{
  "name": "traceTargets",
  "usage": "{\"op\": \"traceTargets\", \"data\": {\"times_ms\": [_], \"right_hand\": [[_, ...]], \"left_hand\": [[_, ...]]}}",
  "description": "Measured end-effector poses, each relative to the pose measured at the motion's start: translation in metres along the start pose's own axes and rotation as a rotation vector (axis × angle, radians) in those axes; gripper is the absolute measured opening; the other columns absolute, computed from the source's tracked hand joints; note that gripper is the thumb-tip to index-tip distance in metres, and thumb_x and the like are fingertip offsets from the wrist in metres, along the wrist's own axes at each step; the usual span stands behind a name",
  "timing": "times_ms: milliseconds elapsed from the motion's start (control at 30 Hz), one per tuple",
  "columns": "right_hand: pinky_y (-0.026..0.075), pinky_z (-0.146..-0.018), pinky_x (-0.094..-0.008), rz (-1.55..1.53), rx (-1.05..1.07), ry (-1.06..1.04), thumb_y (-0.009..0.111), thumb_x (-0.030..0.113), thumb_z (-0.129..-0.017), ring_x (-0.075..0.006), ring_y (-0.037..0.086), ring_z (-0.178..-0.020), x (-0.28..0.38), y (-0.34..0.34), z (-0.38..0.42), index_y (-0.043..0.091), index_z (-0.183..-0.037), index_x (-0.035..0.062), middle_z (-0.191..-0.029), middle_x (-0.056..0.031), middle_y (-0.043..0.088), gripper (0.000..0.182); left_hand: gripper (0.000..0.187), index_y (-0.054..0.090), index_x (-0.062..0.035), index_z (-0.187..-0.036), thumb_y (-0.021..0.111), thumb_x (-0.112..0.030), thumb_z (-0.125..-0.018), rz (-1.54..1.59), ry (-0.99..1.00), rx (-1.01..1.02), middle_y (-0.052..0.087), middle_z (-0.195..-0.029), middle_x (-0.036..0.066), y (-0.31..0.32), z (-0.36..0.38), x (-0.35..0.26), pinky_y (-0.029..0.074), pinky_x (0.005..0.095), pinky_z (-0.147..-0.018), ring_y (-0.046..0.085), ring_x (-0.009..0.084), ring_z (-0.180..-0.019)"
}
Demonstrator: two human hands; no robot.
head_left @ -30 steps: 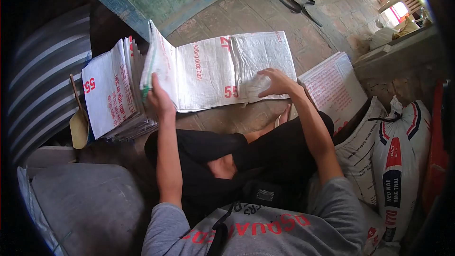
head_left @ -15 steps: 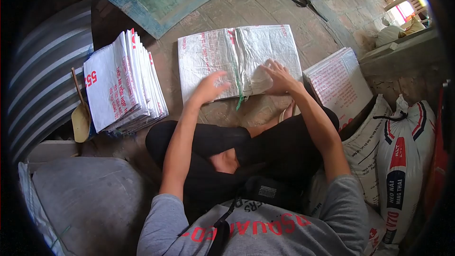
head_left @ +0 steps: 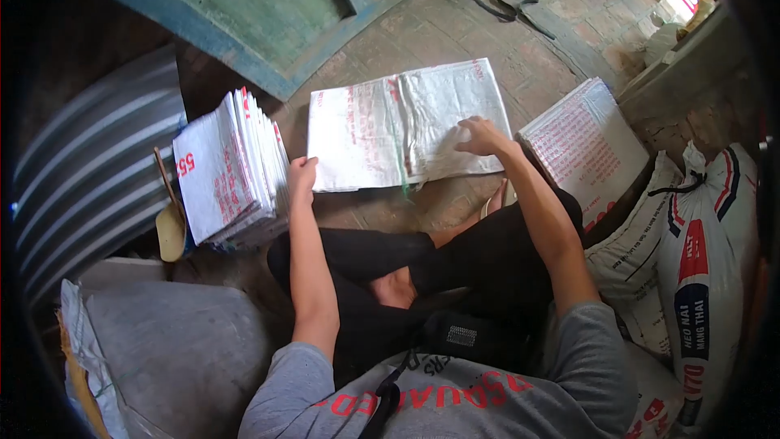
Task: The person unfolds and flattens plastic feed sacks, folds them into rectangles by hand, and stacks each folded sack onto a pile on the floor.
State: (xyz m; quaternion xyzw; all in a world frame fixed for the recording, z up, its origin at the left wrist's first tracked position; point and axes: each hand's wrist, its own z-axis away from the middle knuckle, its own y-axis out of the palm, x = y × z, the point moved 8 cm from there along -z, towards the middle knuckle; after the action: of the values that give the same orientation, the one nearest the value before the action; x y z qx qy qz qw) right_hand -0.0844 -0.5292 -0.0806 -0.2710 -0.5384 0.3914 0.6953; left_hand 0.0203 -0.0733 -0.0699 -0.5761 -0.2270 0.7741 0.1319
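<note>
It looks like a rough storeroom for animal feed: below and right of the right hand (head_left: 483, 138) leans a plump feed sack (head_left: 691, 321) printed "HEO NAI MANG THAI", Vietnamese for pregnant sow. Left of the left hand (head_left: 303, 179) are a stack of flattened sacks (head_left: 213, 175), a scoop (head_left: 171, 232) and corrugated sheeting (head_left: 106, 171). Beyond both hands spreads bare brick floor (head_left: 561, 41).
</note>
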Motion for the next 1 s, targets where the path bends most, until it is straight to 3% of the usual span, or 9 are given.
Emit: {"op": "traceTargets", "data": {"times_ms": [100,233,333,367,500,600,700,900,1000], "right_hand": [[0.043,-0.100,-0.0450,-0.307,0.132,-0.048,0.053,0.055,-0.091,-0.0396,0.050,-0.122,0.009,0.016,-0.014,0.051,-0.134,0.0028,-0.140,-0.0210,0.046,0.068],[0.045,-0.097,-0.0533,-0.954,0.334,0.030,0.037,0.076,-0.087,-0.0372,0.054,-0.118,0.051,0.003,-0.003,0.039,-0.143,0.0051,-0.141,-0.0206,0.045,0.090],[0.045,-0.096,-0.0529,-1.254,0.329,0.042,0.037,0.080,-0.084,-0.0365,0.054,-0.118,0.062,-0.020,0.005,0.038,-0.143,0.0042,-0.140,-0.0214,0.046,0.096],[0.049,-0.091,-0.0452,-1.350,0.290,0.088,0.045,0.076,-0.083,-0.0327,0.059,-0.111,0.060,-0.029,0.010,0.048,-0.135,0.0026,-0.133,-0.0221,0.052,0.090],[0.053,-0.076,-0.0346,-0.683,-0.137,0.357,0.062,0.050,-0.080,-0.0308,0.067,-0.096,-0.002,-0.056,0.011,0.063,-0.117,-0.0010,-0.108,-0.0207,0.067,0.063],[0.051,-0.060,-0.0399,-0.295,-0.154,0.409,0.065,0.042,-0.079,-0.0298,0.068,-0.068,-0.054,-0.030,-0.007,0.069,-0.102,0.0005,-0.080,-0.0172,0.068,0.048],[0.053,-0.061,-0.0403,-0.256,-0.196,0.396,0.066,0.031,-0.076,-0.0309,0.068,-0.071,-0.076,-0.019,-0.012,0.071,-0.090,-0.0022,-0.078,-0.0199,0.067,0.036],[0.056,-0.063,-0.0401,-0.385,-0.259,0.529,0.072,0.022,-0.074,-0.0281,0.069,-0.072,-0.101,0.002,-0.021,0.070,-0.086,-0.0038,-0.079,-0.0178,0.068,0.029],[0.056,-0.066,-0.0401,-0.736,-0.098,0.548,0.074,0.023,-0.074,-0.0262,0.068,-0.075,-0.088,0.002,-0.007,0.069,-0.090,-0.0052,-0.086,-0.0158,0.069,0.033]], "left_hand": [[0.031,0.058,0.0010,-0.110,0.068,-0.018,-0.087,0.259,0.111,-0.019,0.064,-0.097,0.008,-0.018,0.019,-0.069,0.047,0.0277,-0.080,0.060,0.0141,-0.090],[0.028,0.059,0.0009,-0.110,0.067,-0.015,-0.089,0.255,0.288,0.203,0.064,-0.097,0.006,0.029,0.090,-0.171,0.047,0.0257,-0.079,0.059,0.0126,-0.088],[0.025,0.061,-0.0002,-0.108,0.066,-0.015,-0.090,0.187,0.413,0.426,0.064,-0.096,0.005,0.102,0.152,-0.212,0.046,0.0243,-0.078,0.058,0.0099,-0.087],[0.024,0.062,-0.0007,-0.108,0.066,-0.016,-0.090,0.197,0.374,0.536,0.064,-0.096,0.004,0.126,0.165,-0.210,0.046,0.0237,-0.078,0.058,0.0094,-0.087],[0.026,0.061,-0.0036,-0.111,0.064,-0.020,-0.092,0.249,0.324,0.532,0.063,-0.101,0.003,0.175,0.184,-0.165,0.047,0.0260,-0.079,0.059,0.0120,-0.090],[0.033,0.057,-0.0056,-0.117,0.063,-0.025,-0.091,0.526,-0.206,0.521,0.061,-0.107,0.006,0.186,0.211,-0.098,0.049,0.0322,-0.084,0.061,0.0193,-0.099],[0.044,0.049,-0.0033,-0.125,0.063,-0.027,-0.090,0.723,-0.553,0.669,0.057,-0.114,0.010,0.208,0.240,-0.043,0.050,0.0412,-0.090,0.059,0.0265,-0.106],[0.066,0.034,0.0037,-0.135,0.064,-0.031,-0.087,0.938,-0.790,0.605,0.049,-0.120,0.014,0.235,0.243,-0.010,0.047,0.0458,-0.098,0.056,0.0295,-0.111],[0.071,0.037,0.0023,-0.133,0.067,-0.040,-0.084,0.969,-0.893,0.508,0.047,-0.122,0.014,0.246,0.236,0.002,0.045,0.0456,-0.098,0.050,0.0287,-0.115]]}}
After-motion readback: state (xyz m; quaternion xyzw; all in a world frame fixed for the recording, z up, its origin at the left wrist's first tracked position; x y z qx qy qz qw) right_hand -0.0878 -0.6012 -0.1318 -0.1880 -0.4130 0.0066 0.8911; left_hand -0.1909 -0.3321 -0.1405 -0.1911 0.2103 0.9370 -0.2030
